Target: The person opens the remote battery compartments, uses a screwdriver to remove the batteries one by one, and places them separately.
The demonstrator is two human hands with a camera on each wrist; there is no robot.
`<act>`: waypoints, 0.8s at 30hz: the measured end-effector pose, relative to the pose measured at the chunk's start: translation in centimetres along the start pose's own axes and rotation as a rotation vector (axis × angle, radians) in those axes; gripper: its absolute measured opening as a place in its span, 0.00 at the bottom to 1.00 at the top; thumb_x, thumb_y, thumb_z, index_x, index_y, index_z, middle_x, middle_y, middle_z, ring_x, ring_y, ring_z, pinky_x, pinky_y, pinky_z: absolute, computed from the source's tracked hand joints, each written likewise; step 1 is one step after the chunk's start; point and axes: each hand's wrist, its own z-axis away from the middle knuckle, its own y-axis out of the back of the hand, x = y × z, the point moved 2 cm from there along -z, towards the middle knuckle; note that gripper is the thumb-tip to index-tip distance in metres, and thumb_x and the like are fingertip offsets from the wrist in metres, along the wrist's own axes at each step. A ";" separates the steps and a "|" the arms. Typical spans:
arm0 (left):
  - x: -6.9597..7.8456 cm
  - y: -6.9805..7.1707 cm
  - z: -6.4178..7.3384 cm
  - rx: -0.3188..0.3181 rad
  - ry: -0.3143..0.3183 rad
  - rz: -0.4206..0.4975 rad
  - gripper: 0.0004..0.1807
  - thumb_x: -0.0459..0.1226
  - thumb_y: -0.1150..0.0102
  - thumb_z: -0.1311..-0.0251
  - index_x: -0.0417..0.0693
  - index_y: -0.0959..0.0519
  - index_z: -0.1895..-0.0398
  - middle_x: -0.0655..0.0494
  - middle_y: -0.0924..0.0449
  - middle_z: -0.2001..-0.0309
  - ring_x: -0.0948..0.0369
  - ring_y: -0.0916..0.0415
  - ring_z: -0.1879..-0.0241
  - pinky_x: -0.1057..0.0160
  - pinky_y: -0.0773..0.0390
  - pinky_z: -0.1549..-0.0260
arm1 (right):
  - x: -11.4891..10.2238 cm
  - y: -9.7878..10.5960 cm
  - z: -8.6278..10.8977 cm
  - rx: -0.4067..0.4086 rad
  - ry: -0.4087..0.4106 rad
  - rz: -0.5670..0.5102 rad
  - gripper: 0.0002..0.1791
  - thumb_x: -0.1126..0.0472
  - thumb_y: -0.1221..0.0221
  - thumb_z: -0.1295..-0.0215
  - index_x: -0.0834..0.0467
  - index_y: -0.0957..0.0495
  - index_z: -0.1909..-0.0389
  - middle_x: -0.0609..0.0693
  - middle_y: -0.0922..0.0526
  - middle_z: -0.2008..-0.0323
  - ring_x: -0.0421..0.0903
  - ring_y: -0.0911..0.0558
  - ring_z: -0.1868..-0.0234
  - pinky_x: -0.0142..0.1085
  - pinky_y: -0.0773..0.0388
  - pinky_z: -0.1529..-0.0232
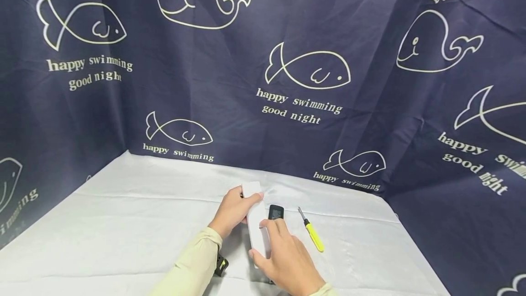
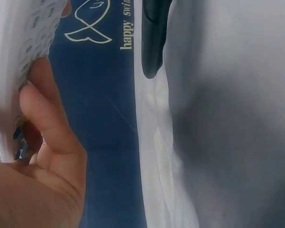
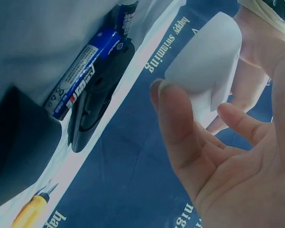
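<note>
A white remote control (image 1: 255, 229) is raised over the white cloth, its plain back towards the head camera. Its rows of buttons (image 2: 35, 23) face the other way, as the left wrist view shows. My left hand (image 1: 236, 207) grips the far part, thumb across the back and fingers around the side. At the near end my right hand (image 1: 289, 257) holds the remote between thumb and fingers. In the right wrist view, those fingertips (image 3: 173, 102) overlap the white casing (image 3: 206, 59). Part of the remote's near half is hidden by the right hand.
Beyond the right hand lies a black device (image 1: 276, 212). Near it, in the right wrist view, are a blue battery (image 3: 83, 73) and a second battery (image 3: 127, 19). A screwdriver with a yellow handle (image 1: 314, 236) rests on the cloth at right. Dark printed curtains (image 1: 230, 95) enclose the table.
</note>
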 end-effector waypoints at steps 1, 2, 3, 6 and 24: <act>0.0 0.0 0.0 -0.003 -0.005 0.005 0.22 0.52 0.35 0.38 0.43 0.20 0.57 0.50 0.17 0.69 0.58 0.18 0.75 0.58 0.17 0.77 | 0.0 0.0 0.0 0.008 0.002 0.000 0.32 0.48 0.29 0.45 0.57 0.27 0.44 0.45 0.27 0.58 0.34 0.34 0.79 0.30 0.31 0.79; 0.0 0.0 0.0 -0.005 -0.007 0.013 0.22 0.52 0.35 0.38 0.43 0.20 0.56 0.50 0.17 0.69 0.58 0.18 0.75 0.58 0.17 0.77 | 0.0 0.0 -0.1 0.019 0.004 0.002 0.32 0.48 0.29 0.46 0.57 0.27 0.44 0.46 0.27 0.57 0.34 0.33 0.79 0.30 0.30 0.78; -0.1 0.0 -0.1 -0.009 -0.010 0.024 0.22 0.52 0.35 0.37 0.43 0.20 0.55 0.50 0.17 0.69 0.58 0.18 0.75 0.57 0.16 0.77 | 0.0 0.0 -0.1 0.035 0.007 0.001 0.32 0.48 0.28 0.46 0.57 0.26 0.44 0.46 0.26 0.57 0.35 0.33 0.78 0.30 0.29 0.78; -0.2 -0.1 -0.1 -0.027 -0.016 0.063 0.24 0.53 0.36 0.36 0.42 0.22 0.52 0.49 0.17 0.68 0.58 0.18 0.74 0.56 0.16 0.76 | 0.0 0.1 -0.2 0.087 0.015 0.000 0.32 0.49 0.27 0.49 0.57 0.24 0.45 0.46 0.25 0.57 0.35 0.32 0.77 0.29 0.28 0.76; -0.3 -1.1 0.3 -0.088 -0.123 0.172 0.26 0.56 0.53 0.26 0.41 0.22 0.57 0.42 0.15 0.67 0.56 0.16 0.69 0.62 0.18 0.68 | -0.1 0.0 -0.2 0.252 0.107 -0.013 0.33 0.57 0.26 0.53 0.56 0.19 0.42 0.42 0.24 0.58 0.34 0.27 0.73 0.25 0.27 0.72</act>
